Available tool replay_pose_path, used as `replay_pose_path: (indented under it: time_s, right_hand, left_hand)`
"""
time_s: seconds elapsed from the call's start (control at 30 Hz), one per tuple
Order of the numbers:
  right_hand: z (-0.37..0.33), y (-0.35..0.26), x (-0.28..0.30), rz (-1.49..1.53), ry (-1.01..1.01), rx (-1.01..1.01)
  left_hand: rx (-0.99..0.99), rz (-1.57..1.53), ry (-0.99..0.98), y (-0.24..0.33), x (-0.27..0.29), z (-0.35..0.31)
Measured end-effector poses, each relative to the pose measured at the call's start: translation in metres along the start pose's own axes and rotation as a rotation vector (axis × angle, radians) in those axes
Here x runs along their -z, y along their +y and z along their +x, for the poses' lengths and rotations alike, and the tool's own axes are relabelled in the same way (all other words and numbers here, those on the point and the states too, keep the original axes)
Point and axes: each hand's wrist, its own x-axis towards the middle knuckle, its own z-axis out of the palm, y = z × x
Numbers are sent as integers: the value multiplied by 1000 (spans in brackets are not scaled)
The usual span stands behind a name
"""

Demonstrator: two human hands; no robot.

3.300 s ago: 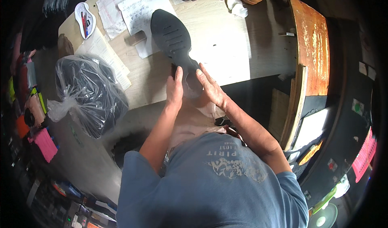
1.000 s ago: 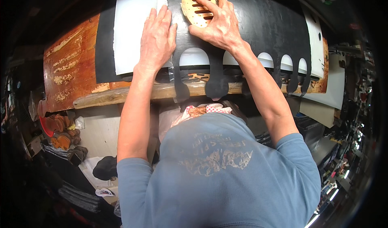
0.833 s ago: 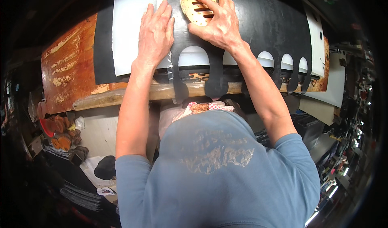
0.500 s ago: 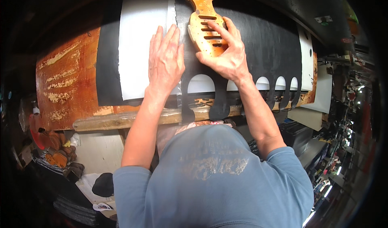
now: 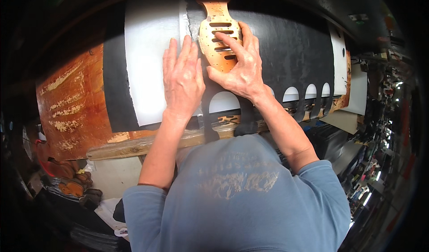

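Observation:
My left hand lies flat, its fingers stretched away from me, along the torn right edge of a white sheet. Beside it, my right hand has thumb and fingers spread around the near half of a yellow-orange, sole-shaped cutting die. Several dark slots cross the die, and one fingertip rests on its top. Under the die stretches a wide black sheet. Arched cut-outs run along its near edge, leaving black strips between them. The die's far end fades into shadow.
A scuffed reddish-brown board extends to the left. Along the near edge runs a plastic-wrapped wooden bar. A dark overhead beam crosses the far side. Cluttered goods stand at the right, and brown items lie below left.
My right hand has shifted left with the die, which now sits closer above the first arched cut-out. My left hand remains flat on the sheet. The whole view has tilted slightly.

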Motion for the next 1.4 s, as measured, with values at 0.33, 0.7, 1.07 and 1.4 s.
replay_pose_path:
  time_s: [0.33, 0.7, 1.07, 1.4]
  right_hand:
    - [-10, 41, 33, 246, -54, 86]
    - [-46, 77, 100, 607, 420, -154]
    - [-58, 250, 316, 269, 1012, -286]
    - [-191, 199, 180, -174, 516, -53]
  left_hand:
    - [-15, -155, 113, 23, 26, -23]
    - [-216, -285, 40, 82, -10, -124]
    - [-90, -84, 86, 83, -18, -130]
    - [-78, 36, 195, 84, -21, -134]
